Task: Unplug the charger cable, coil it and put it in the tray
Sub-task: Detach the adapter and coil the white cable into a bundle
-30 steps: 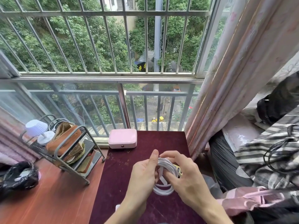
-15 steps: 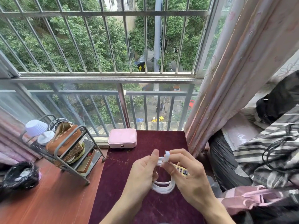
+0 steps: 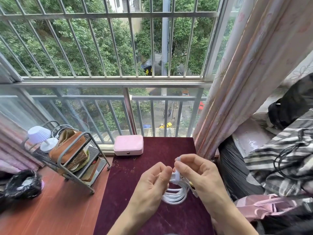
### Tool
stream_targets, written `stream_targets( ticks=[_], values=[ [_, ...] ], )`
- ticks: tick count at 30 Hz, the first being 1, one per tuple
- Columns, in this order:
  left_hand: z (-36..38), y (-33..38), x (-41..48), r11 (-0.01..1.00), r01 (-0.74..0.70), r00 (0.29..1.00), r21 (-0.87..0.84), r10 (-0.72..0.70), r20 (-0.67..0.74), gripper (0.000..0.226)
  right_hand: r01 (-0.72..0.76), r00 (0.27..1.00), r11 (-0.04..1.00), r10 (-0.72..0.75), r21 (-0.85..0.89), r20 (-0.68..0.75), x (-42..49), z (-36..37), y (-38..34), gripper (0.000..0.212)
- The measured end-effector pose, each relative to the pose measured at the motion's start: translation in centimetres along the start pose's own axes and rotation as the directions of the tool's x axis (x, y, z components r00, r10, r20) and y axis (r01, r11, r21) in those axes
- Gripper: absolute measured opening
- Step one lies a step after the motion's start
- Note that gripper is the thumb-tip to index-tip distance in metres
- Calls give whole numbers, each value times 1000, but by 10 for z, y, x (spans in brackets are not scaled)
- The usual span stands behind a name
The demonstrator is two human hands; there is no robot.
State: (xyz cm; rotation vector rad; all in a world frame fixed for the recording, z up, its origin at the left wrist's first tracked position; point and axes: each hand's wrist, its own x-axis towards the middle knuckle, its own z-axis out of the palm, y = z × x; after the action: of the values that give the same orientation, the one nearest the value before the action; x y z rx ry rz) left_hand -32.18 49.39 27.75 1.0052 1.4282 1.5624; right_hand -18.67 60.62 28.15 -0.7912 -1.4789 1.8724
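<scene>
A white charger cable [image 3: 175, 195] is gathered into a coil of several loops and held above the dark red table [image 3: 152, 167]. My left hand [image 3: 152, 185] pinches the coil's top from the left. My right hand [image 3: 201, 177] grips the same spot from the right, and a pale strap or cable end stands up between its thumb and forefinger. A bit of yellow shows under my right palm. The metal tray rack [image 3: 72, 160] stands at the left on the wooden surface, apart from both hands.
A pink case [image 3: 128, 144] lies at the table's far edge. The rack holds a brown bag [image 3: 67, 146] and a small white lamp [image 3: 40, 136]. A black plastic bag [image 3: 23, 184] sits far left. Curtain [image 3: 245, 82] and piled clothes crowd the right. Window bars lie ahead.
Both hands stayed over the table's middle. The cable's end was lifted and brought around the top of the coil, and the loops now hang tighter below my fingers.
</scene>
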Motion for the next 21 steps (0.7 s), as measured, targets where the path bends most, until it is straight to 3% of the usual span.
stream_targets(
  ticks=[4, 9, 21],
  values=[
    [-2, 0, -4, 999, -32, 999, 33, 31, 29, 46, -79, 996, 994, 77, 77, 36, -1, -1, -1, 19],
    [0, 4, -6, 995, -66, 998, 76, 66, 7, 42, -123, 991, 992, 122, 13, 60, 0, -5, -1, 57],
    [4, 4, -8, 977, -108, 994, 182, 110, 0, 44, -120, 966, 982, 150, -149, 212, -6, -11, -7, 47]
  ],
)
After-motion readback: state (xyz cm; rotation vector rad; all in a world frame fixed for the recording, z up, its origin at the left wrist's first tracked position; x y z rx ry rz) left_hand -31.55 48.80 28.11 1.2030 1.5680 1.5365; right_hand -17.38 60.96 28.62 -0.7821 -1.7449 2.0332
